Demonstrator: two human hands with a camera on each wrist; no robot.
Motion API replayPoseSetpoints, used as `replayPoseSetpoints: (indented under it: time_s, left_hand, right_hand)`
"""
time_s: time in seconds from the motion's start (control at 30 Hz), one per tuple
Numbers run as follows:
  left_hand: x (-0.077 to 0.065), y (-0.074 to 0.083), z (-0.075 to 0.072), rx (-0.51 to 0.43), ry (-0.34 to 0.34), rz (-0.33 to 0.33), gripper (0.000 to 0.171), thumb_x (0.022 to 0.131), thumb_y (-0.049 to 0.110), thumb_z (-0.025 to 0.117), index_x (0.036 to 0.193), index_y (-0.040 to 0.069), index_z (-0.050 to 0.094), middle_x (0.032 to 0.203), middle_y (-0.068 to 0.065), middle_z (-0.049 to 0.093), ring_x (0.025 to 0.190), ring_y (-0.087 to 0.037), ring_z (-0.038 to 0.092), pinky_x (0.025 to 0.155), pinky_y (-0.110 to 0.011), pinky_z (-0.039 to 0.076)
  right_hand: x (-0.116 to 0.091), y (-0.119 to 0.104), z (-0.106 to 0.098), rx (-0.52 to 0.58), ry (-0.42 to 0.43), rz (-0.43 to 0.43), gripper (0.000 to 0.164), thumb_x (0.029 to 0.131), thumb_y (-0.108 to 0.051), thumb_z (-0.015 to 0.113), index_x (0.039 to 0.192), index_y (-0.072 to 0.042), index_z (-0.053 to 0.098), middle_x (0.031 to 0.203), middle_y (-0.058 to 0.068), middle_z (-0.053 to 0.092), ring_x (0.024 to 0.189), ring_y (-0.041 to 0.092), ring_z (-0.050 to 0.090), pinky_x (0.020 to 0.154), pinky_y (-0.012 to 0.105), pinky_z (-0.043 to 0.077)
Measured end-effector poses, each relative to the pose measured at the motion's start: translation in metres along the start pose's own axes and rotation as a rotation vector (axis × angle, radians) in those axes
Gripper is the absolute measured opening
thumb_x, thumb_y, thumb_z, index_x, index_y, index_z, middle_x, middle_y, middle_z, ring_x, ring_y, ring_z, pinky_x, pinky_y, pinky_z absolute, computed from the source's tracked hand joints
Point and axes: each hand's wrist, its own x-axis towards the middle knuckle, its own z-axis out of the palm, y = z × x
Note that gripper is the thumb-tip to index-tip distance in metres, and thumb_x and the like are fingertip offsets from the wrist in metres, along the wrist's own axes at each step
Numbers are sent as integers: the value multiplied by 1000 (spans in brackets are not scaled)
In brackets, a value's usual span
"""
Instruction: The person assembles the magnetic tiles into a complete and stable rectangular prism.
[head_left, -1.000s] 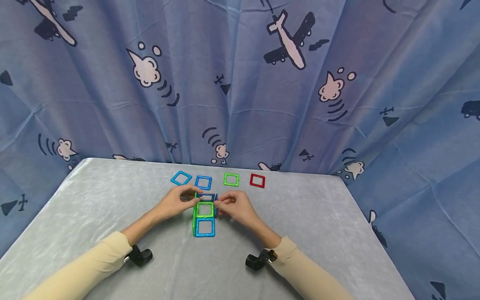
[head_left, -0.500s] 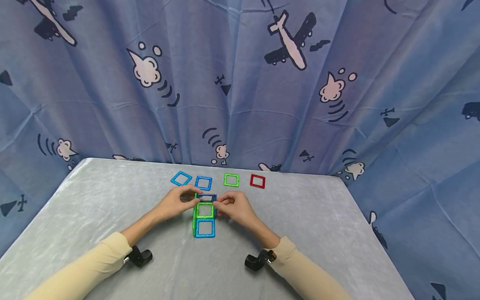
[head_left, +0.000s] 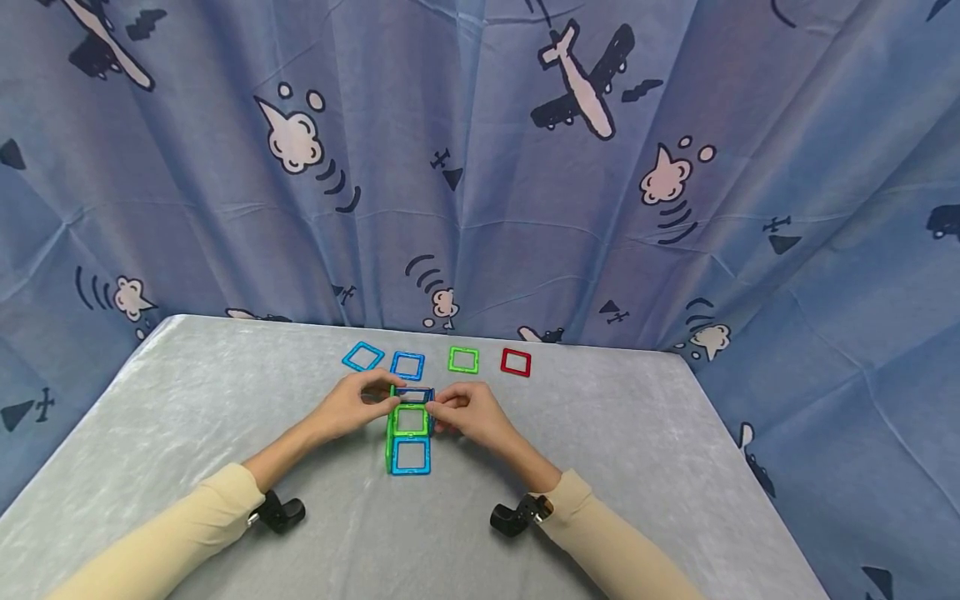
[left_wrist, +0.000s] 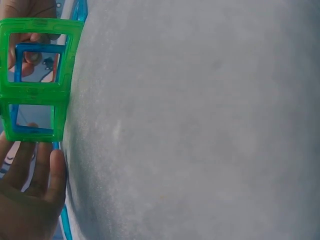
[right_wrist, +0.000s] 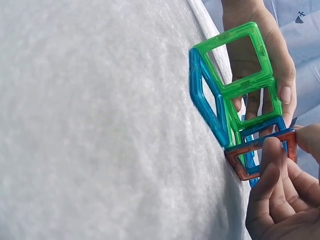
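Square magnetic tiles form a small structure between my hands. In the head view a green tile (head_left: 396, 421) and a light blue tile (head_left: 411, 472) lie in a row at its base. Along the left side stand two joined green tiles (left_wrist: 37, 90), plain in the left wrist view. A dark blue tile (head_left: 415, 389) closes the back. My left hand (head_left: 352, 407) holds the back left corner, thumb in front and fingers behind. With thumb and forefinger my right hand (head_left: 476, 415) pinches an orange-red tile (right_wrist: 246, 148) with a dark blue edge on the right side.
Behind the structure, two blue tiles (head_left: 363, 357) (head_left: 407, 353), a green tile (head_left: 463, 349) and a red tile (head_left: 516, 372) lie loose on the grey-white table cover (head_left: 630, 450). A blue curtain (head_left: 495, 208) with printed planes hangs past the table's far edge.
The right-side tile and my right fingers have shifted very slightly inward toward the structure. The left hand and the loose tiles stay where they were.
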Motion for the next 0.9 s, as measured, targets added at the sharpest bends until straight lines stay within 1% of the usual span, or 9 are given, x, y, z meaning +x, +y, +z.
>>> replayPoseSetpoints:
  time_s: [0.13,0.23,0.4,0.5,0.57,0.63,0.77,0.8,0.9]
  left_hand:
    - [0,0,0,0,1,0,27,99,12,69,123,0,68,119,-17,68,103,-27,66,92,-45,53]
    - [0,0,0,-2,1,0,26,99,12,69,122,0,68,119,-17,68,103,-27,66,92,-45,53]
    - [0,1,0,-3,2,-1,26,99,11,69,122,-1,68,118,-17,68,102,-28,66,92,-46,53]
    - [0,1,0,-4,3,-4,27,99,11,69,123,-2,67,118,-17,68,103,-28,66,92,-45,53]
    - [0,1,0,-4,4,-4,27,99,10,69,122,-2,67,118,-18,68,103,-28,66,92,-45,53]
    - [0,1,0,-4,4,-5,26,99,10,69,122,-2,68,118,-17,68,103,-28,66,92,-44,54]
    - [1,2,0,-2,4,-7,27,99,10,69,123,-2,67,118,-16,68,103,-27,66,91,-42,54]
    - [1,2,0,-2,3,-7,27,99,10,69,123,-2,67,118,-15,68,104,-27,66,91,-42,54]
    - [1,2,0,-5,1,-9,27,99,9,68,123,-3,67,117,-16,68,104,-28,66,92,-41,54]
  right_hand:
    - [0,1,0,3,-12,-6,16,96,-12,74,98,3,74,75,13,71,71,37,69,57,29,51]
    - [0,2,0,13,-16,-12,16,96,-11,74,99,4,74,77,18,71,73,41,68,58,32,52]
    - [0,2,-1,27,-32,-17,14,97,-5,70,100,9,72,78,26,69,76,50,66,61,44,56]
    - [1,2,-2,25,-41,-17,14,97,-2,68,100,11,71,79,28,68,77,53,65,63,50,57]
    - [1,2,-2,25,-41,-24,15,97,-3,69,101,11,71,79,28,68,76,52,64,63,48,57]
    - [0,3,-2,28,-38,-31,15,97,-5,70,101,9,72,79,25,69,76,50,65,62,42,57]
    - [-1,6,-5,27,-33,-46,17,96,-13,73,102,4,74,79,19,71,73,38,67,60,31,54]
    - [-1,7,-6,26,-36,-49,17,97,-14,73,102,2,75,79,18,71,72,36,67,60,29,54]
    - [-2,9,-9,17,-49,-63,18,97,-16,74,102,1,75,81,19,71,74,34,67,62,30,55]
